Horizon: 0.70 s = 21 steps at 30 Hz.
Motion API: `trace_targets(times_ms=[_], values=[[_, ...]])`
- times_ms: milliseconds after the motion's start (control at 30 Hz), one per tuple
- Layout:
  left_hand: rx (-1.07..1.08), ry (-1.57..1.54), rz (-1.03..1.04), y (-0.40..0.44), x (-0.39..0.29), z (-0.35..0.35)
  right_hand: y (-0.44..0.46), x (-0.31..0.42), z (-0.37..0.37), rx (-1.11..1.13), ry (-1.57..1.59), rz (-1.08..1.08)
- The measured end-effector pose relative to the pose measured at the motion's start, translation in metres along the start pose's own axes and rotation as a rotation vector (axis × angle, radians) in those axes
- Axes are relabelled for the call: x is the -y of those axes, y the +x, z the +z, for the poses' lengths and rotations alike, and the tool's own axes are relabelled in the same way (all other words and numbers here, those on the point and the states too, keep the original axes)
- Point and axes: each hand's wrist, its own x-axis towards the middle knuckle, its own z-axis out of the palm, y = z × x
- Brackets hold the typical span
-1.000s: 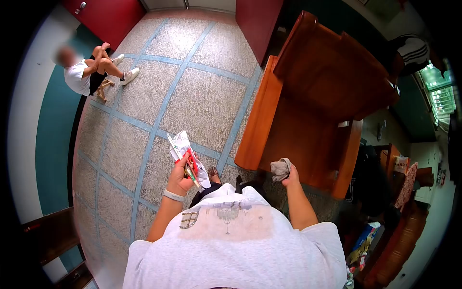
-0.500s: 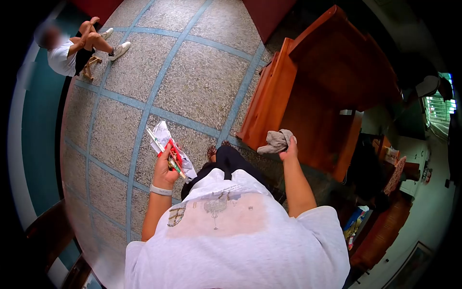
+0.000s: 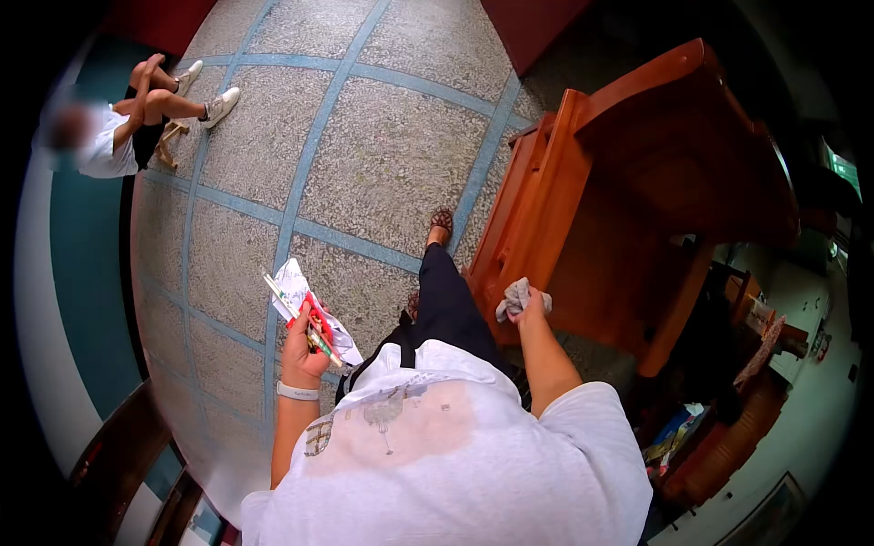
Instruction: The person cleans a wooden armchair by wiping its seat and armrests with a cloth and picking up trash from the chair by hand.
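Observation:
My left hand (image 3: 303, 358) is closed around a bundle of crumpled white paper (image 3: 290, 284), a red wrapper (image 3: 319, 316) and thin pale sticks (image 3: 277, 293). What exactly the wrapper is, I cannot make out. A crumpled grey cloth (image 3: 516, 300) is gripped in my right hand (image 3: 533, 309), its folds sticking out past the fingers. That hand is beside the lower edge of a reddish-brown wooden bench (image 3: 546, 214), with no clear contact visible.
A person in a white shirt (image 3: 111, 159) sits on a low wooden stool (image 3: 167, 146) at the upper left. Stone-speckled floor (image 3: 382, 164) with blue strips stretches ahead. Lower right, more wooden furniture (image 3: 728, 446) stands along the wall with a blue-and-yellow packet (image 3: 675, 428).
One of my feet has stepped forward. My right hand with the cloth has moved lower and slightly left; my left hand with the bundle has also moved slightly down and left.

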Motion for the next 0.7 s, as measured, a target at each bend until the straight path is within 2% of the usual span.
trace_targets(times_ms=[33,133,333,467,533,600,633,700], values=[[0.001,-0.005,-0.029,0.003,-0.002,0.017,-0.006,0.008,0.014,-0.015,0.012,0.014],[-0.032,0.039,-0.045,0.013,-0.005,0.077,-0.014,0.055,0.076,-0.128,0.053,-0.18],[0.026,0.09,0.017,0.04,-0.02,0.146,-0.058,0.2,0.205,-0.234,-0.029,-0.431],[-0.01,0.095,-0.016,0.046,-0.02,0.158,0.007,0.296,0.227,0.0,-0.049,-0.454],[-0.006,0.128,-0.033,0.048,-0.021,0.161,-0.005,0.295,0.231,0.063,-0.034,-0.415],[-0.016,0.162,-0.058,0.046,-0.02,0.166,-0.073,0.263,0.237,-0.124,-0.202,-0.627],[-0.01,0.179,-0.061,0.046,-0.02,0.168,-0.05,0.257,0.226,-0.13,-0.185,-0.623],[0.006,0.196,-0.083,0.044,-0.021,0.169,0.01,0.238,0.198,-0.364,-0.525,-0.989]])
